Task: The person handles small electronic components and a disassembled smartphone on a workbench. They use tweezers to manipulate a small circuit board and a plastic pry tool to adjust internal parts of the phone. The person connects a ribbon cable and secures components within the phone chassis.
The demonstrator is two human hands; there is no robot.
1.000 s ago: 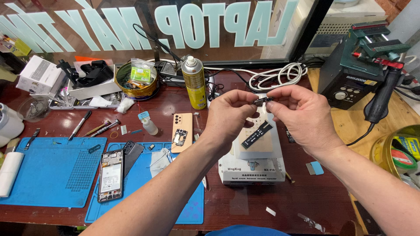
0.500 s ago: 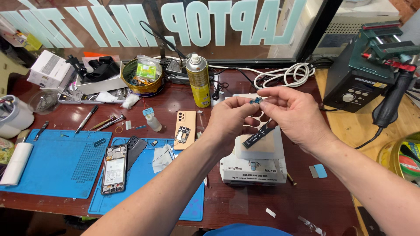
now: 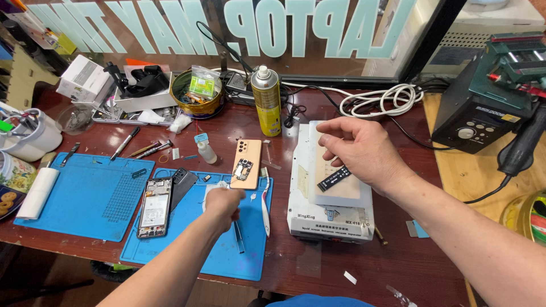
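Observation:
My left hand (image 3: 223, 204) is down on the smaller blue mat (image 3: 193, 250), closed around a slim dark tool (image 3: 239, 239) that sticks out below the fist, next to a white tissue. A gold phone back (image 3: 246, 164) with a small board on it lies just beyond. My right hand (image 3: 361, 150) hovers over the white heating plate unit (image 3: 330, 216), fingers loosely curled. Whether it holds a small part is hidden. A black strip part (image 3: 334, 178) lies on the plate under it.
An opened phone (image 3: 153, 207) lies between the two blue mats. A yellow spray can (image 3: 267, 102), a bowl of parts (image 3: 196, 94), a white coiled cable (image 3: 378, 99), a soldering station (image 3: 483, 108) and a cup of tools (image 3: 31, 136) stand around.
The hands were together over the plate, pinching a small dark piece. My left hand has dropped to the blue mat and closed on a tool; my right hand stays over the plate.

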